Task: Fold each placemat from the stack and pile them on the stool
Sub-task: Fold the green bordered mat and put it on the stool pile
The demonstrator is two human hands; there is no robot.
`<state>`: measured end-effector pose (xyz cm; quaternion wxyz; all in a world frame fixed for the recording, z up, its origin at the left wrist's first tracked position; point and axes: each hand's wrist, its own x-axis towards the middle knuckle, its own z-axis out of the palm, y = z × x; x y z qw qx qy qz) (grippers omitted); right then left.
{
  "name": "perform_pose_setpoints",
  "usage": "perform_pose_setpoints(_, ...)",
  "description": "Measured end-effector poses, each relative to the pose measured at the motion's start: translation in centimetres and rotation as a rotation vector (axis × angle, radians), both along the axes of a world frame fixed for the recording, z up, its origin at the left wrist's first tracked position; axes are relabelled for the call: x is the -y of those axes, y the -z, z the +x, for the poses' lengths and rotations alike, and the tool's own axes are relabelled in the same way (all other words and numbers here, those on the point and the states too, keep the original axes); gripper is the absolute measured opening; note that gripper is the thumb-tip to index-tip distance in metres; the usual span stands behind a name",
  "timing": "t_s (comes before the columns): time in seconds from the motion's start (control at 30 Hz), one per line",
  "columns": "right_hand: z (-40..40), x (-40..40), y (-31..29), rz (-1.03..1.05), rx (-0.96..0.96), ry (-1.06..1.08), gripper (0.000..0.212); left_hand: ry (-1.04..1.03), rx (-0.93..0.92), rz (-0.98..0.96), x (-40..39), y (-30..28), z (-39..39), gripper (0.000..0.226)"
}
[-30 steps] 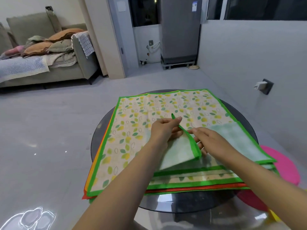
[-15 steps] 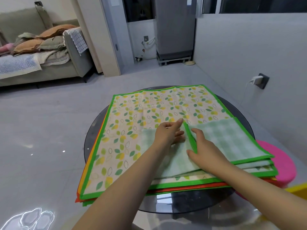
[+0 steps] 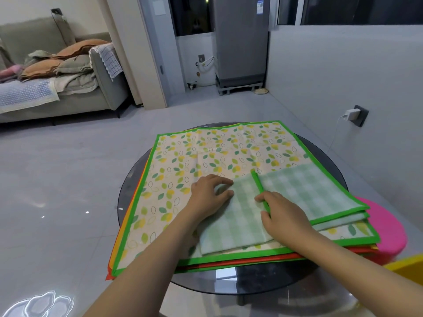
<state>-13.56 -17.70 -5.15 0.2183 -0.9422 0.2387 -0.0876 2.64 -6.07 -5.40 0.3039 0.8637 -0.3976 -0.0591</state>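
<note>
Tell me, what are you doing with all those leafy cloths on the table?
A person is folding a placemat. Both hands work on a folded green-checked placemat lying on the stack of leaf-print placemats on a round glass table. The left hand presses its left part, and the right hand holds the green edge. The pink stool beside the table holds no folded placemats yet.
</note>
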Motion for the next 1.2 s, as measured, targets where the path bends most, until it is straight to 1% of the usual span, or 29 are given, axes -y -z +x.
perform_pose_setpoints(0.1, 0.5, 1.4, 0.1, -0.12, 0.026, -0.011, 0.038, -0.041, 0.043, 0.091, -0.7, -0.3, -0.8, 0.039)
perform_pose_setpoints(0.2, 1.3, 3.3, -0.3, -0.194, 0.023, -0.016, 0.04, -0.075, 0.079, 0.109, -1.5, -1.0, -2.1, 0.044)
perform_pose_setpoints(0.3, 1.7, 5.2, -0.8, -0.17, 0.036, 0.0, 0.04, -0.033, 0.047, 0.13, -1.9, -1.6, -3.8, 0.041)
perform_pose_setpoints(0.37, 1.9, 6.1, -0.8, -0.124, 0.043, 0.003, 0.032, 0.006, 0.052, 0.146, -1.6, -1.5, -4.8, 0.04)
perform_pose_setpoints(0.47, 1.9, 6.7, -0.5, -0.045, 0.071, 0.006, 0.018, 0.024, 0.099, 0.102, -0.9, -0.7, -5.0, 0.043)
perform_pose_setpoints(0.57, 1.6, 7.1, -0.6, -0.035, 0.082, -0.005, 0.016, 0.085, 0.111, 0.097, -0.2, 0.2, -4.8, 0.05)
perform_pose_setpoints(0.67, 1.6, 7.3, -0.8, -0.063, 0.09, -0.019, 0.016, 0.148, 0.133, 0.145, 0.6, 0.6, -5.1, 0.058)
perform_pose_setpoints(0.73, 1.7, 7.3, -0.7, -0.127, 0.095, -0.028, 0.016, 0.166, 0.113, 0.182, 1.1, 0.9, -5.2, 0.064)
perform_pose_setpoints(0.83, 1.7, 7.2, 0.0, -0.205, 0.104, -0.042, 0.017, 0.19, 0.148, 0.287, 1.4, 1.3, -5.2, 0.063)
perform_pose_setpoints(0.93, 1.5, 6.7, 0.3, -0.274, 0.111, -0.037, 0.022, 0.204, 0.207, 0.357, 1.6, 1.6, -5.2, 0.06)
perform_pose_setpoints(1.0, 1.1, 5.5, 0.3, -0.339, 0.061, -0.059, 0.031, 0.201, 0.217, 0.369, 1.7, 1.7, -5.2, 0.059)
perform_pose_setpoints(1.03, 0.7, 4.5, 0.5, -0.333, 0.009, -0.085, 0.042, 0.2, 0.221, 0.372, 1.8, 1.8, -5.2, 0.058)
perform_pose_setpoints(1.1, -0.1, 2.6, 0.9, -0.255, -0.095, -0.129, 0.074, 0.198, 0.234, 0.372, 1.8, 1.9, -5.1, 0.058)
perform_pose_setpoints(1.13, -0.5, 2.1, 1.2, -0.217, -0.14, -0.13, 0.077, 0.196, 0.24, 0.374, 1.8, 1.8, -5.1, 0.058)
perform_pose_setpoints(1.2, -1.1, 2.3, 1.6, -0.171, -0.198, -0.117, 0.063, 0.201, 0.243, 0.379, 1.8, 1.8, -5.0, 0.058)
